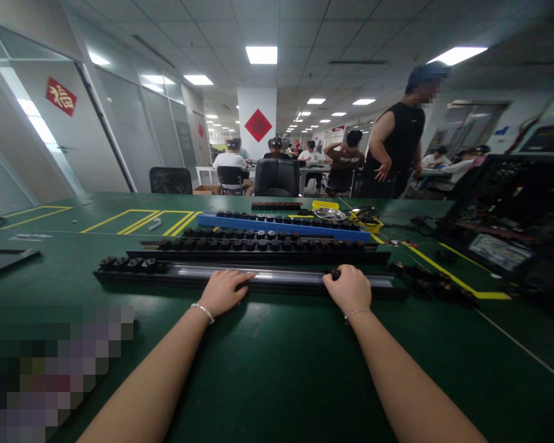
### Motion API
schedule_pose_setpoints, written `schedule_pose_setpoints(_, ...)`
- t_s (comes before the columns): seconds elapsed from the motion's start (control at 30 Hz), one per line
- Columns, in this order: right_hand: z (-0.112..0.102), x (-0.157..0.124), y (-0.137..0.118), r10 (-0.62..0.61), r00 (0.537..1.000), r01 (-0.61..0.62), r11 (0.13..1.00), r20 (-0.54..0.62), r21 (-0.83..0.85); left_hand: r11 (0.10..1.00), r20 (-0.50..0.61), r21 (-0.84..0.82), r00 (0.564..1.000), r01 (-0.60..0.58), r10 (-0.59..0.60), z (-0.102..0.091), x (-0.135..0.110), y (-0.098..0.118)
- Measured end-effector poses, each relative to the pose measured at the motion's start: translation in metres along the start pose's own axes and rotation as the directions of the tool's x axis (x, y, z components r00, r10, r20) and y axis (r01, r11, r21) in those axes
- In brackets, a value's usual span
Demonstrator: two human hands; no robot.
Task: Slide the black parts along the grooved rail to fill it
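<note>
Light glints along the silver-grey inner strip (286,279) of a long, straight black rail (166,284) in the head view; the rail lies crosswise on a green tabletop (277,369), directly before the person. The left hand (225,289) rests on it, fingers loosely extended and gripping nothing, presumably to keep it steady. The right hand (351,288) is closed, thumb and forefinger pinching a small black part (335,274) at the strip, probably for fine control. Similar knobby black parts (141,264) sit in a row at the rail's left end. Beyond lie more black rails with parts and a long blue tray (249,226), seemingly kept parallel for easy reach.

As for writing, a red diamond-shaped paper (61,96) on the door bears a gold "福". Another red diamond (258,125) on the pillar, pale lettering on a seated person's brown shirt (348,159) and a whitish label (501,251) at right are unreadable. No brand is legible.
</note>
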State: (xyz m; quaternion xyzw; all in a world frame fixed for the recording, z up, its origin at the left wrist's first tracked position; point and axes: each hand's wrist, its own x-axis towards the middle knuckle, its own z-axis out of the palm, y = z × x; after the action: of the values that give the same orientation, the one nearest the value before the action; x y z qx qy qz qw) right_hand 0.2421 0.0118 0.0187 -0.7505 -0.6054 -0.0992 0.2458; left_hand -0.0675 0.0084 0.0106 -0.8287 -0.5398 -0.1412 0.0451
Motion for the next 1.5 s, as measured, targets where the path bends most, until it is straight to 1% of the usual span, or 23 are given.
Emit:
schedule_pose_setpoints(0.37,-0.001,0.002,0.001,0.029,0.999,-0.029,1.000,0.028,-0.011,1.000,-0.008,-0.002,1.000,0.002,-0.002,0.001,0.000,-0.001)
schedule_pose_setpoints(0.73,-0.002,-0.001,0.006,0.055,0.998,-0.056,0.998,0.012,0.004,1.000,0.006,0.000,1.000,0.009,-0.009,0.000,0.000,0.000)
schedule_pose_setpoints(0.87,-0.003,-0.001,0.008,0.048,0.999,-0.048,0.999,0.022,0.004,1.000,0.013,0.004,1.000,0.009,-0.009,-0.001,0.000,0.001)
schedule_pose_setpoints(1.0,-0.002,-0.001,0.014,0.011,0.999,-0.012,0.999,0.040,0.030,1.000,0.006,0.005,1.000,0.011,-0.011,0.000,0.000,0.000)
schedule_pose_setpoints(1.17,0.000,-0.003,0.017,0.017,1.000,-0.018,0.998,0.009,0.068,1.000,0.003,0.008,1.000,0.007,-0.007,0.001,0.000,0.000)
schedule_pose_setpoints(1.27,0.001,-0.003,0.017,0.014,1.000,-0.015,0.997,0.013,0.081,1.000,0.005,0.007,1.000,0.012,-0.013,0.001,0.000,0.000)
schedule_pose_setpoints(1.5,0.003,0.000,0.023,0.043,0.999,-0.043,0.996,-0.002,0.075,1.000,0.007,-0.004,1.000,0.011,-0.011,0.001,0.001,0.001)
